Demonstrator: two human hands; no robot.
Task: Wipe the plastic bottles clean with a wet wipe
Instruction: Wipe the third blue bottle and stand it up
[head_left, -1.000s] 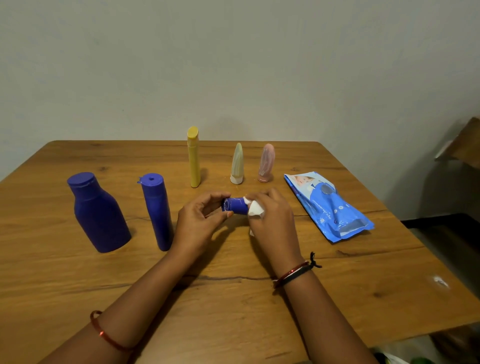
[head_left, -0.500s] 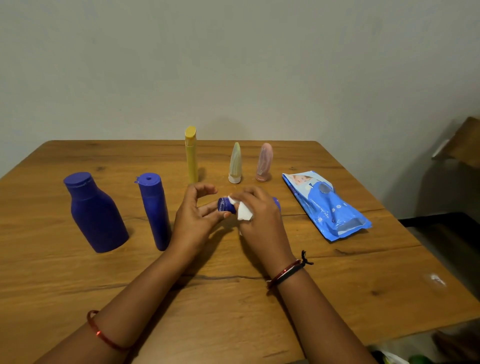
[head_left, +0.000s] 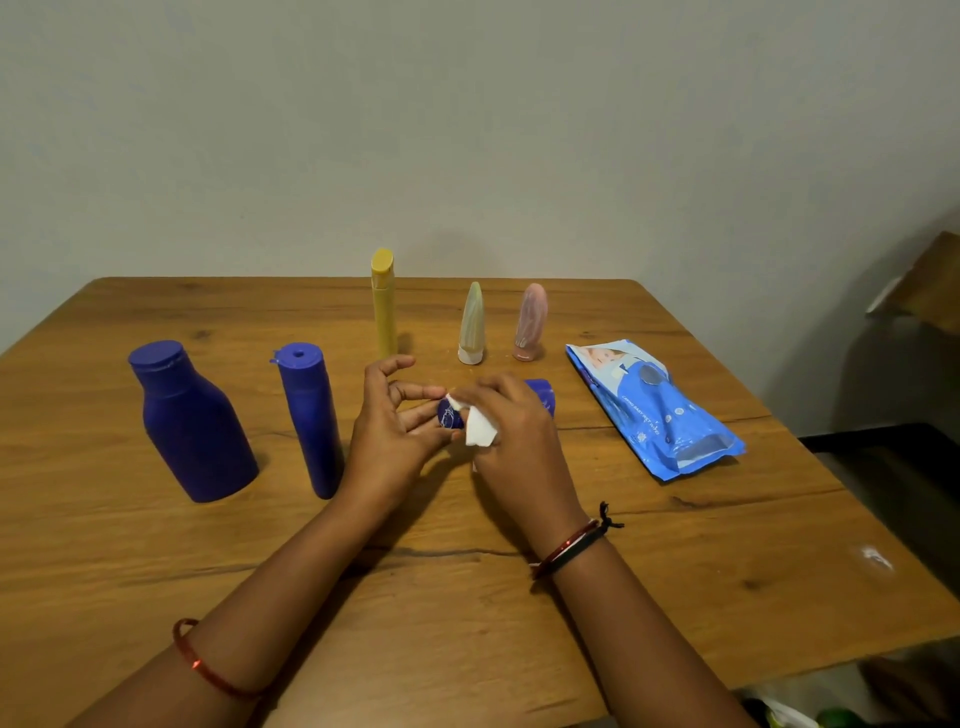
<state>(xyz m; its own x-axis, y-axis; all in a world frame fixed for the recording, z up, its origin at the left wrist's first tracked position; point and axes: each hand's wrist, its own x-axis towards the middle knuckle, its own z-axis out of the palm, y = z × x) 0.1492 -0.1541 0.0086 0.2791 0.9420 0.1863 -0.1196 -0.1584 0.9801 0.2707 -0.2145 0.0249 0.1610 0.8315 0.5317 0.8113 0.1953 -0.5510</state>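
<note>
A small blue bottle (head_left: 450, 414) lies sideways above the middle of the wooden table (head_left: 649, 561). My left hand (head_left: 390, 426) pinches its near end between thumb and fingers. My right hand (head_left: 511, 431) wraps a white wet wipe (head_left: 478, 427) around the bottle's body, hiding most of it; the far end (head_left: 540, 392) shows behind my knuckles. A wide blue bottle (head_left: 189, 421) and a slim blue bottle (head_left: 310, 415) stand to the left. A yellow tube (head_left: 384, 304), a pale green tube (head_left: 471, 325) and a pink tube (head_left: 531, 322) stand behind.
A blue wet-wipe pack (head_left: 655, 408) lies flat to the right of my hands. A grey wall rises behind the table's far edge. A brown object (head_left: 924, 286) sits at the right beyond the table, over a dark floor.
My right hand has slid the wipe leftward along the small bottle, covering more of it. My left fingers have spread out a little while still pinching the end.
</note>
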